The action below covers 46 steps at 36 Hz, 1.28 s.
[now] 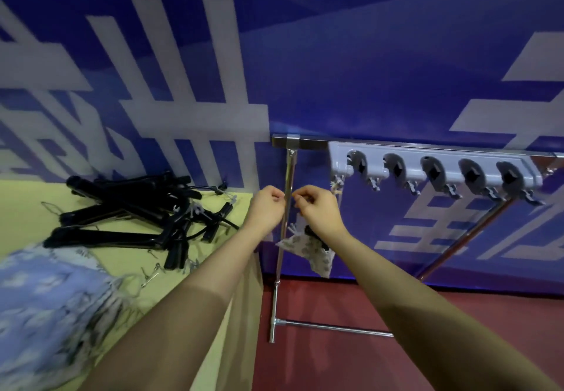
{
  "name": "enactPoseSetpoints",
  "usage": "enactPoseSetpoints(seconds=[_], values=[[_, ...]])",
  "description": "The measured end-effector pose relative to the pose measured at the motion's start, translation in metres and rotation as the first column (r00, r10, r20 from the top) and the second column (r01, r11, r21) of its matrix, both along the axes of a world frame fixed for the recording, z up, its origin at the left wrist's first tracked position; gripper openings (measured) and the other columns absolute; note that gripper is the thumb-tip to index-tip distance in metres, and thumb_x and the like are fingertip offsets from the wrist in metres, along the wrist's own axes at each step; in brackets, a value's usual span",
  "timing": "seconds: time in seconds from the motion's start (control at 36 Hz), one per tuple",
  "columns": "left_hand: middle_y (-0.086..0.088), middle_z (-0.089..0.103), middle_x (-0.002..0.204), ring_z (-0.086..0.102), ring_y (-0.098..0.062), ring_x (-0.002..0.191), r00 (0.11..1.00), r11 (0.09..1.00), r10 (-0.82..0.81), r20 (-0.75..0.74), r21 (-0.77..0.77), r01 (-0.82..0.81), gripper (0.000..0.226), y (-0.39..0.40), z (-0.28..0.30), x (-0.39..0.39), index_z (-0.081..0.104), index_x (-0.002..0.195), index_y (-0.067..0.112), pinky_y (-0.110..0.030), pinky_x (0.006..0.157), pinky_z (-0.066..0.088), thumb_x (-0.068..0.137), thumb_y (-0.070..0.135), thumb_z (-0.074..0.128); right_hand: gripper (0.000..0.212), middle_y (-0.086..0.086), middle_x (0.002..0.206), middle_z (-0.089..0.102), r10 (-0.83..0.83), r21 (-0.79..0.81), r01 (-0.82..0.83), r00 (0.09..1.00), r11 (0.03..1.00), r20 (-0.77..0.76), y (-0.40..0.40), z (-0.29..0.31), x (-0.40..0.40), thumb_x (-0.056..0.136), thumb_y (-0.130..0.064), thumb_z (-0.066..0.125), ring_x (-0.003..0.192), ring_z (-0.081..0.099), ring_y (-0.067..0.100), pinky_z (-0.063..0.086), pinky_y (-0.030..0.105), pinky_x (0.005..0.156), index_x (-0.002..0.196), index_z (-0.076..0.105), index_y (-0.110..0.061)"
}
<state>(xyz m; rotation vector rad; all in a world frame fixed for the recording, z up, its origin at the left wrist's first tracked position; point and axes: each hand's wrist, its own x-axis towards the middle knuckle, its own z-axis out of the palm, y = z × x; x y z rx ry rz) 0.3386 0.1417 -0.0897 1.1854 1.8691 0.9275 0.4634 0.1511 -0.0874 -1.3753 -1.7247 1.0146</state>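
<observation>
Blue cloth (52, 308): one, soft, pale print on blue, bunched at the near left of the table; blurred.
Table (27, 201): one, flat yellow-green top.
Hangers (128, 213): black, straight-armed, in one tangled heap on the table. At least five, but the exact count is lost in the overlap.
Wire clips (151, 274): a few, thin bright metal, loose beside the heap.
Left hand (267, 207): one, bare, fingers curled in, thumb meeting forefinger right at the upright pole. Whether it pinches anything cannot be told.
Upright pole (290, 170): one, shiny round steel tube, between the two hands.
Right hand (319, 212): one, bare, fingertips drawn together just beside the pole. What they nip, if anything, is too small to tell.
Printed cloth (308, 247): one, small, white with grey motifs, limp and pointed. It hangs directly under the right hand, beside the pole and clear of the floor, with a black clip (311, 231) at its top.
Top bar (305, 140): one, flat polished metal.
Holder rail (412, 152): one, grey plastic, with five round dark clamps in a row and small hooks below.
Slanted pole (467, 235): one, steel.
Floor bar (335, 328): one, steel, lying on the red floor (335, 360).
Banner (366, 70): one, blue with large white characters.
</observation>
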Motion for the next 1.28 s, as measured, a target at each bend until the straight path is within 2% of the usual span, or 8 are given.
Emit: enactPoseSetpoints(seconds=[0.17,0.39,0.53,0.67,0.78,0.89,1.0,1.28], values=[[-0.018,0.065,0.090,0.063,-0.039,0.096,0.996,0.996,0.092,-0.007,0.013,-0.091,0.027,-0.026,-0.003,-0.076,0.055,0.069,0.020,-0.049,0.086,0.053,0.090,0.005,0.048,0.014,0.004,0.076,0.067,0.099,-0.039,-0.097,0.992,0.995,0.076,-0.008,0.003,-0.071,0.087,-0.012,0.054,0.081,0.066,0.028,0.055,0.049,0.077,0.086,0.068,-0.016],[-0.018,0.070,0.093,0.066,-0.036,0.090,0.980,0.980,0.198,-0.030,-0.026,-0.199,0.021,-0.086,-0.005,-0.182,0.059,0.073,0.019,-0.044,0.082,0.055,0.089,0.009,0.049,0.015,0.008,0.072,0.063,0.290,-0.083,-0.280,0.947,0.956,0.138,-0.041,0.001,-0.185,0.090,-0.009,0.055,0.070,0.058,0.020,0.050,0.040,0.072,0.083,0.068,-0.006],[-0.011,0.067,0.089,0.062,-0.030,0.090,0.967,0.970,0.214,-0.137,-0.084,-0.227,0.015,-0.130,-0.016,-0.244,0.063,0.083,0.014,-0.033,0.078,0.049,0.091,0.012,0.050,0.016,-0.012,0.061,0.050,0.399,-0.114,-0.383,0.895,0.917,0.201,-0.069,-0.015,-0.250,0.087,-0.001,0.054,0.064,0.051,0.011,0.040,0.009,0.065,0.092,0.069,-0.002],[-0.004,0.059,0.084,0.057,-0.024,0.083,0.968,0.966,0.174,-0.180,-0.161,-0.203,0.015,-0.171,-0.041,-0.296,0.060,0.086,0.012,-0.028,0.072,0.042,0.092,0.009,0.047,0.020,-0.003,0.066,0.057,0.491,-0.219,-0.446,0.840,0.868,0.233,-0.100,-0.045,-0.299,0.088,-0.005,0.054,0.053,0.053,0.005,0.043,0.023,0.058,0.098,0.070,-0.010],[-0.006,0.053,0.069,0.052,-0.026,0.075,0.973,0.959,0.118,-0.199,-0.231,-0.164,0.016,-0.194,-0.059,-0.322,0.054,0.080,0.008,-0.032,0.065,0.039,0.094,0.008,0.045,0.024,0.007,0.103,0.065,0.599,-0.266,-0.538,0.743,0.800,0.298,-0.119,-0.070,-0.325,0.091,-0.007,0.054,0.087,0.063,0.024,0.050,0.030,0.076,0.110,0.068,-0.011],[-0.011,0.060,0.086,0.053,-0.023,0.073,0.957,0.929,-0.027,-0.290,-0.359,-0.083,0.018,-0.207,-0.079,-0.337,0.061,0.094,0.003,-0.035,0.067,0.046,0.095,0.011,0.045,0.041,0.014,0.133,0.049,0.721,-0.329,-0.649,0.543,0.686,0.430,-0.132,-0.092,-0.339,0.094,-0.001,0.042,0.123,0.048,0.027,0.035,0.026,0.095,0.132,0.055,-0.009],[-0.008,0.055,0.123,0.049,-0.030,0.113,0.908,0.881,-0.170,-0.384,-0.472,-0.035,0.032,-0.213,-0.098,-0.345,0.062,0.112,0.011,-0.039,0.095,0.044,0.087,0.030,0.062,0.042,0.012,0.143,0.043,0.717,-0.357,-0.635,0.504,0.685,0.482,-0.136,-0.110,-0.344,0.099,-0.006,0.037,0.129,0.044,0.027,0.032,0.027,0.102,0.140,0.045,-0.012],[-0.010,0.048,0.127,0.040,-0.031,0.121,0.794,0.894,-0.285,-0.537,-0.448,0.018,0.030,-0.212,-0.102,-0.348,0.063,0.115,0.011,-0.040,0.101,0.032,0.092,0.029,0.054,0.015,0.015,0.099,0.056,0.590,-0.192,-0.609,0.565,0.770,0.577,-0.137,-0.124,-0.366,0.086,-0.006,0.053,0.090,0.057,0.034,0.047,0.041,0.077,0.090,0.066,-0.001]])
